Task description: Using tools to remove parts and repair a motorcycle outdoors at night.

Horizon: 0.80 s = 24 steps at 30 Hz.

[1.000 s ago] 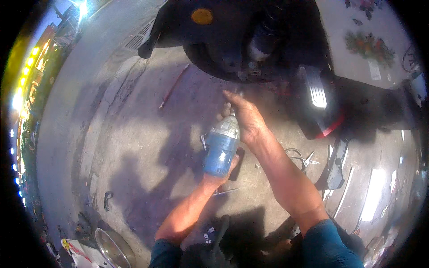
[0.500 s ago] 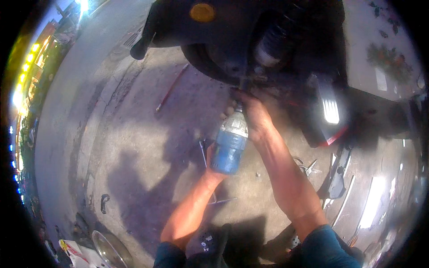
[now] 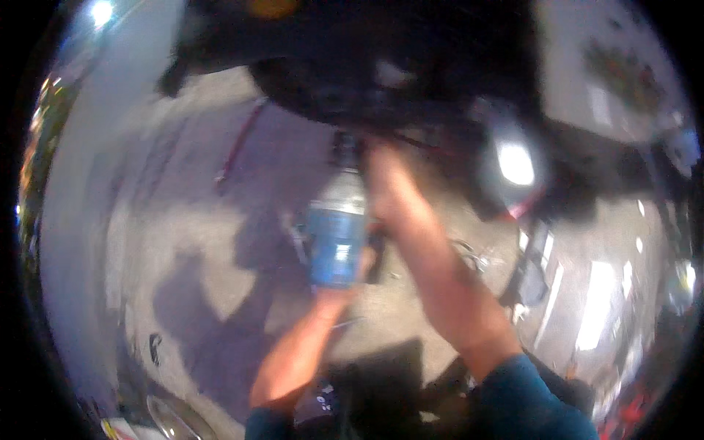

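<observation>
A blue power wrench (image 3: 337,246) with a silver nose stretches away from me, its front end at the dark underside of a vehicle (image 3: 308,44). Beneath its rear, my left hand (image 3: 359,273) is closed on the grip, which the body mostly hides. My right hand (image 3: 380,165) is beside the nose, in shadow under the vehicle. Motion blur and darkness smear its fingers, so their hold cannot be made out. The part that the wrench's tip meets is too dark to tell.
To the right, a lit tail lamp (image 3: 516,163) hangs low on the vehicle. A thin red bar (image 3: 240,143) lies on the concrete at the left. Loose metal parts (image 3: 529,275) lie at the right, and a round metal dish (image 3: 176,418) sits at the lower left.
The whole view has shifted and blurred, with vehicle and floor sliding up and left. The wrench now stands more upright in the picture, and my left hand shows at its right side.
</observation>
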Available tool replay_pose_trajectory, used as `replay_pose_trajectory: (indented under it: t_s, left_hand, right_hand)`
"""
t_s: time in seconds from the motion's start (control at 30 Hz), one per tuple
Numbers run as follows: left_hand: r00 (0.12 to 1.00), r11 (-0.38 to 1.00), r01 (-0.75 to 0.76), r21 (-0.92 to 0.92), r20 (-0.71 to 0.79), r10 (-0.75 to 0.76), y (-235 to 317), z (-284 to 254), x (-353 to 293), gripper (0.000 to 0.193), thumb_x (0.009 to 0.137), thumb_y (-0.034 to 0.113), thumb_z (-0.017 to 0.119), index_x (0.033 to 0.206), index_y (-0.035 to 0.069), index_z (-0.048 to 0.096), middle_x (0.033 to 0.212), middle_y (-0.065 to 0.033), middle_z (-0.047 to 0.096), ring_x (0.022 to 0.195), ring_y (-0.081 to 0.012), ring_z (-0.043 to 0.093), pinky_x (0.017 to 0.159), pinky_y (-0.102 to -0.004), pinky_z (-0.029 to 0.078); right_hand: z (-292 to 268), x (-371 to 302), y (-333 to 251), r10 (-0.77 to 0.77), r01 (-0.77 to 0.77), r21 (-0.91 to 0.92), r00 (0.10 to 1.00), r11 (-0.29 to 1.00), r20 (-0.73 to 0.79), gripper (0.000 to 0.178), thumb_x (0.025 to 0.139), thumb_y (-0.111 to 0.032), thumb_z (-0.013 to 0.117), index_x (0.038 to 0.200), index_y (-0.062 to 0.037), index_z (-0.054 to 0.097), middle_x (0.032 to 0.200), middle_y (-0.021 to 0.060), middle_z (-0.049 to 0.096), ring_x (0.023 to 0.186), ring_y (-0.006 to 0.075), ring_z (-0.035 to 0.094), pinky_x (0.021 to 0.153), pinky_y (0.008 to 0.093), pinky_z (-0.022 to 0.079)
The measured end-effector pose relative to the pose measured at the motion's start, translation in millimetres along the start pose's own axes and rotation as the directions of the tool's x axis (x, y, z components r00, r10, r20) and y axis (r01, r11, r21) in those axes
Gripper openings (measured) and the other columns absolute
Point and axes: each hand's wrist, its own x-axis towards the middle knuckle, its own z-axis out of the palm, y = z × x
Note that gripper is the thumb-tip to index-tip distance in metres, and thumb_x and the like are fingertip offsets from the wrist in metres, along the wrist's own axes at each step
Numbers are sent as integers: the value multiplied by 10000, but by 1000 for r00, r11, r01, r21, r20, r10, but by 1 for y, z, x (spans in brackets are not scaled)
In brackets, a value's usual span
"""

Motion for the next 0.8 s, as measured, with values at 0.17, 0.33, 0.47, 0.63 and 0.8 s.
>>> replay_pose_trajectory:
  t_s: [0.17,0.33,0.47,0.63,0.8]
  left_hand:
    - [813,924,383,-6,477,-334,-14,-58,-4,318,832,202,598,1101,37,557,1080,-150,577,959,-290,574,830,-409,448]
    - [653,876,439,-200,741,-158,38,-153,20,345,774,182,646,1071,28,561,1065,-138,588,911,-256,593,763,-368,484]
    - [503,779,595,-200,848,-166,99,-205,50,395,732,186,679,1071,22,559,1075,-137,587,901,-244,597,742,-342,497]
    - [301,964,229,-137,951,64,153,-280,49,819,507,283,778,1213,0,473,1144,-208,549,1059,-334,529,920,-373,403]
    - [253,966,204,-160,962,106,220,-413,69,870,564,267,722,1326,51,364,1285,-238,427,1193,-321,418,958,-403,360]
  right_hand:
    - [9,-13,18,102,-161,738,987,656,125,316,926,-271,337,943,-25,536,753,110,552,636,228,547,589,380,494]
    - [-13,-85,26,318,-267,913,934,309,166,361,902,-410,423,942,-61,503,702,74,523,589,179,525,519,354,468]
    - [-36,-169,-2,444,-283,924,884,256,148,358,891,-412,461,1044,-90,497,767,61,497,630,187,485,573,347,451]
    - [-71,-271,-20,601,-152,913,790,379,-118,405,876,-446,486,1071,-91,506,901,71,526,751,206,473,681,341,419]
    - [-141,-368,-121,532,-204,686,790,698,-306,251,783,-289,619,854,-70,517,640,27,474,513,173,451,463,314,387]
